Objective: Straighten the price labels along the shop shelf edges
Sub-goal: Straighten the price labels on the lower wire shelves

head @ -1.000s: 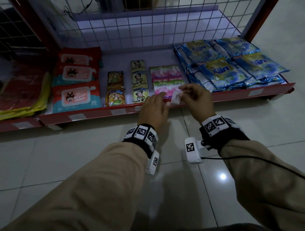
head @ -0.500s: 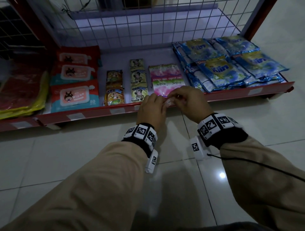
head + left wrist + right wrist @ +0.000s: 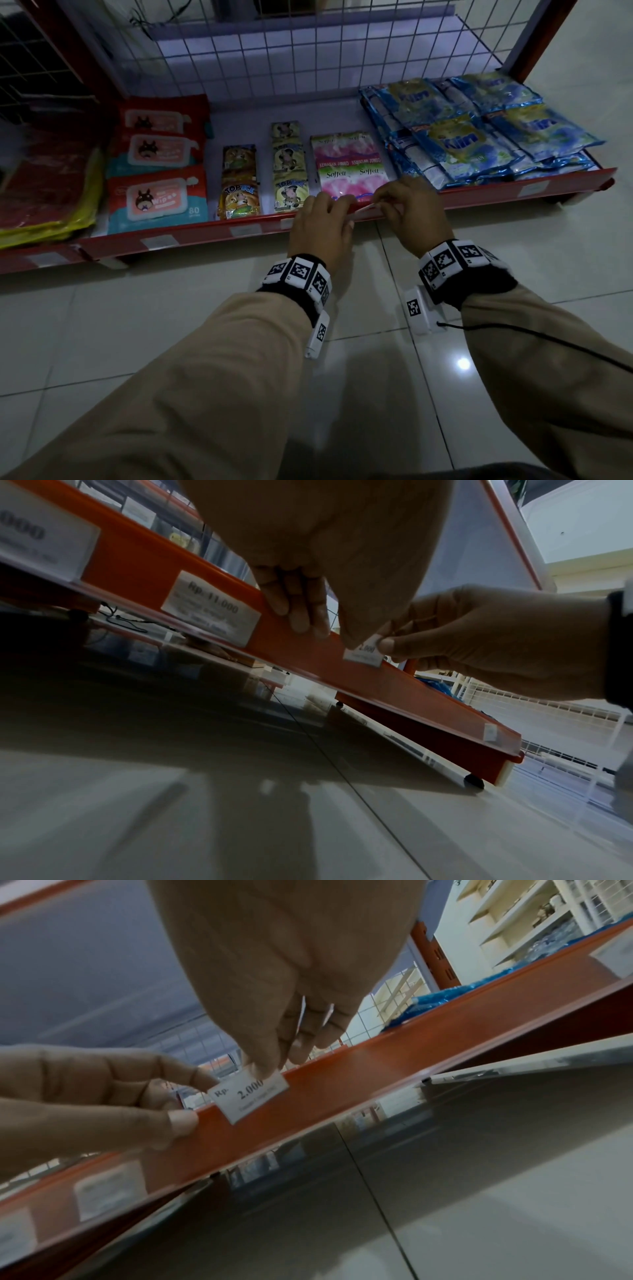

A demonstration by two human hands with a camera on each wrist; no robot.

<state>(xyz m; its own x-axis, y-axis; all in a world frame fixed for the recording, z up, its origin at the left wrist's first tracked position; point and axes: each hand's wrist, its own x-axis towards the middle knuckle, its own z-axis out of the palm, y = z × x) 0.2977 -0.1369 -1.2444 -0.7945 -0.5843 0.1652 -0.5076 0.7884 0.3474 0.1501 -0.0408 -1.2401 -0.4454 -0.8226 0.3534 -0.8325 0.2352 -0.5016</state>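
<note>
My right hand (image 3: 274, 969) pinches the small white price label (image 3: 249, 1096) by its upper edge, thumb and fingertips closed on it, and holds it against the red shelf edge (image 3: 394, 1074). The label reads "Rp. 2.000" and sits slightly tilted on the strip. My left hand (image 3: 85, 1096) is just beside it, a curled fingertip touching the label's left corner and the thumb pressed to the strip below; whether that hand truly grips the label or only steadies it, I cannot tell from these angles.

Seen from my left wrist, two more labels (image 3: 212, 607) sit further left along the same strip, the nearer one marked "Rp. 11.000", and another small label near the strip's right end.

From above, both my hands meet at the front rail directly before the pink Soffell packs (image 3: 349, 164). To their left lie Top Ice sachets (image 3: 239, 198) and wet-wipe packs (image 3: 157, 198); to the right, blue Klin detergent sachets (image 3: 479, 137). A wire grid (image 3: 308, 51) backs the shelf, and pale tiled floor (image 3: 171, 325) lies under my arms.
</note>
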